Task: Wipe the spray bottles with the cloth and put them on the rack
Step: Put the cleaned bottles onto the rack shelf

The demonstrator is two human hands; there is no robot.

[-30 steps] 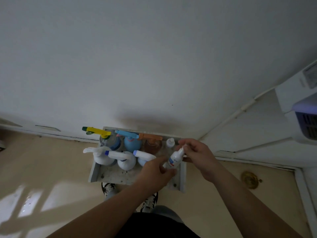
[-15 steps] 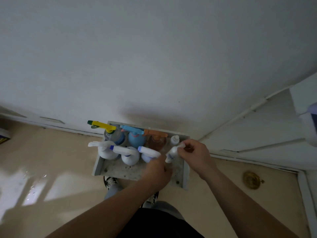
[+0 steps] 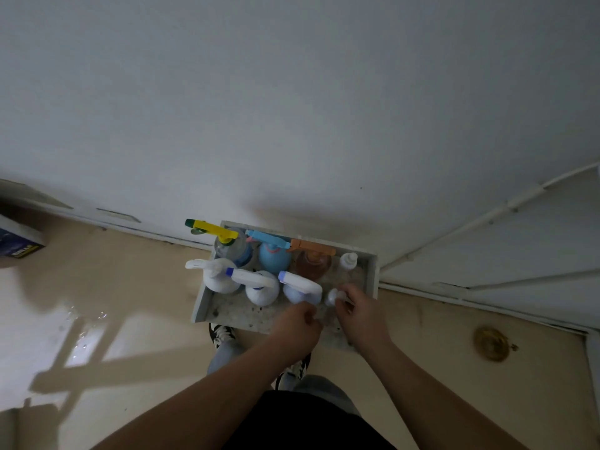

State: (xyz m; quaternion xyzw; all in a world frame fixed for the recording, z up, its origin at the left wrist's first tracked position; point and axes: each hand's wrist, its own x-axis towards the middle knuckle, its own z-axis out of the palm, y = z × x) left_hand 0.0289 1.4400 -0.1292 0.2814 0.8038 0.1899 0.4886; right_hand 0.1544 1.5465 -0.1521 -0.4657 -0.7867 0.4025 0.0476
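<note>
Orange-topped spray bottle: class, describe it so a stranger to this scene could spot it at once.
Find the grey rack against the white wall. In its back row, the orange-topped spray bottle stands between the blue spray bottle and a small white bottle. It alone has an orange trigger head and an amber body.

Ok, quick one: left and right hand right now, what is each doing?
Left hand: fingers curled; whether it holds anything cannot be told.
Right hand: grips the small white bottle.
</note>
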